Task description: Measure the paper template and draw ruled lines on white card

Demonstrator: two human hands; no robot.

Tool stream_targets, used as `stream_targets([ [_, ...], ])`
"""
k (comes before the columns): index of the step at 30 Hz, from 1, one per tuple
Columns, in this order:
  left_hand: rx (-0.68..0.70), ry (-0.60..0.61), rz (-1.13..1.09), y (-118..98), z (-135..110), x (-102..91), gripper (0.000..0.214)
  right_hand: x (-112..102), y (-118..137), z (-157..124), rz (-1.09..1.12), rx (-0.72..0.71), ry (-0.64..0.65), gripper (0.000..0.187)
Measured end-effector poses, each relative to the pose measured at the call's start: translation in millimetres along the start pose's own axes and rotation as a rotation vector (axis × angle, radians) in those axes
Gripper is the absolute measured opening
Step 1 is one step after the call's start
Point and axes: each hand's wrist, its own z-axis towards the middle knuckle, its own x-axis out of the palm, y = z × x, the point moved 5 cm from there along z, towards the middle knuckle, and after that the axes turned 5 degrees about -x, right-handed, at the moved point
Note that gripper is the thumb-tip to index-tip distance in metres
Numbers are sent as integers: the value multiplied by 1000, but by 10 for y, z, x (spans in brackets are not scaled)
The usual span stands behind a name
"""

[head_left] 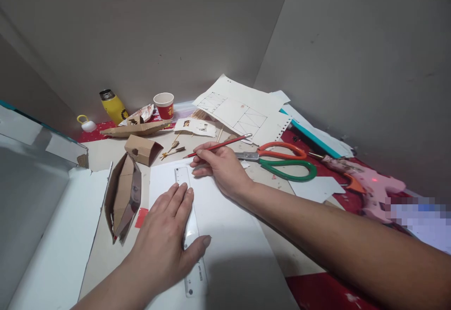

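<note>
My left hand (167, 228) lies flat, fingers stretched out, pressing a clear ruler (192, 230) onto a white sheet (232, 249). The ruler runs lengthwise away from me, partly covered by that hand. Between the fingers of my right hand (221, 164) is a red pencil (221, 146), its dark tip pointing left just beyond the ruler's far end. The edge of my right hand rests on the sheet. To the right of that hand lie scissors (289, 159) with one orange and one green handle.
Folded cardboard boat shapes (123, 197) and a small cardboard roof piece (143, 150) stand left of the sheet. Behind are a yellow bottle (114, 107), a paper cup (164, 108) and a sheet with drawn lines (243, 108). A pink glue gun (373, 188) lies at right, below grey walls.
</note>
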Motion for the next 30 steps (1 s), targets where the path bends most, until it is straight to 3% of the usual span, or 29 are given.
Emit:
stream_targets([
  [13,-31,25,-73,-7,4,-7,78,13,17,-22,-9,24,-14,6],
  [21,-88,156,-243,-29,-77,-118,66,3,39,-30,34,24,-25,14],
  [26,-183,109,-228,-3,-102,-234,67,-3,61,-36,53,32,-38,15],
  [30,-240,88,-214,2,-77,-260,54,-2,63,-35,53,25,-34,14],
])
